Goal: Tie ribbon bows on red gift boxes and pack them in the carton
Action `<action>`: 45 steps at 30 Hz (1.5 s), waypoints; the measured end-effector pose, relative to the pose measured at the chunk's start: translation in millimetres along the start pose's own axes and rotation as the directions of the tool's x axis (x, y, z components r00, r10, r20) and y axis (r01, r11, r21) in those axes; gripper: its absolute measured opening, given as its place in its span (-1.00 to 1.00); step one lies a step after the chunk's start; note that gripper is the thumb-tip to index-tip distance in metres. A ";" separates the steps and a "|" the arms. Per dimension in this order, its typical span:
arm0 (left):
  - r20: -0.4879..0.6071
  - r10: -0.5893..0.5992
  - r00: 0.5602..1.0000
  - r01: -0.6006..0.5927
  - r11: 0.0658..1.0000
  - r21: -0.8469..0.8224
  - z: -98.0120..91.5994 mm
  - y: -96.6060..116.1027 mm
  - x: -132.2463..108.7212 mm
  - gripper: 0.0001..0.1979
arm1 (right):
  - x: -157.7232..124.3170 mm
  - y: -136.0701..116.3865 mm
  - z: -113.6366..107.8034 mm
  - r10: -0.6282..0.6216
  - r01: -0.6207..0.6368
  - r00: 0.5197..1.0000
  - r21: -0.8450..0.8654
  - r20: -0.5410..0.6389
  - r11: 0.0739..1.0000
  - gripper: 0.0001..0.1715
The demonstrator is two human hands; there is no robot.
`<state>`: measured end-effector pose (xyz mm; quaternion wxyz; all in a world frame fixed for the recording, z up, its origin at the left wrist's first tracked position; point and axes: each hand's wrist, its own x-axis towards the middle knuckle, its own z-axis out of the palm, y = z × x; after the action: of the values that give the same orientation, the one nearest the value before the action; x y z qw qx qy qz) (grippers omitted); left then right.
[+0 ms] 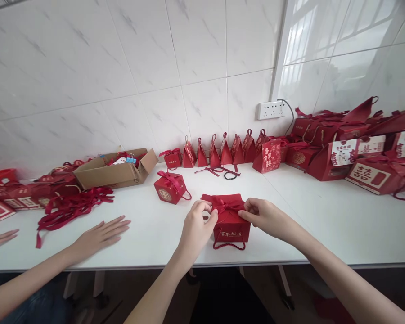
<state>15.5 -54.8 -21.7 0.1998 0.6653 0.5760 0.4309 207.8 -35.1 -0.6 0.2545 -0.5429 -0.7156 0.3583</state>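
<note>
A red gift box with pale lettering on its front stands upright at the table's near edge. A red ribbon forms a bow across its top, and a twisted cord handle hangs down the front. My left hand is closed at the bow's left side, thumb and fingers pinching the ribbon. On the opposite side my right hand pinches the ribbon's right part, its fingertips against the box top. Just behind and to the left sits a smaller red box with a ribbon bow and a gold emblem.
A co-worker's hands lie flat at the left. Loose red ribbons and an open cardboard box are beyond them. Triangular red boxes line the wall; a black ring lies before them. Stacked red boxes fill the right.
</note>
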 end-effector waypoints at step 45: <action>0.164 -0.159 0.974 0.224 0.804 -0.551 9.4 -21.7 12.1 -0.75 | 48.9 -34.0 0.2 -0.382 0.359 0.923 -0.259 -0.044 0.897 -0.84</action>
<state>9.7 -35.7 -39.2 0.4615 0.5372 0.4747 0.5226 173.7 6.5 24.9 0.2820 -0.4402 -0.8319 0.1860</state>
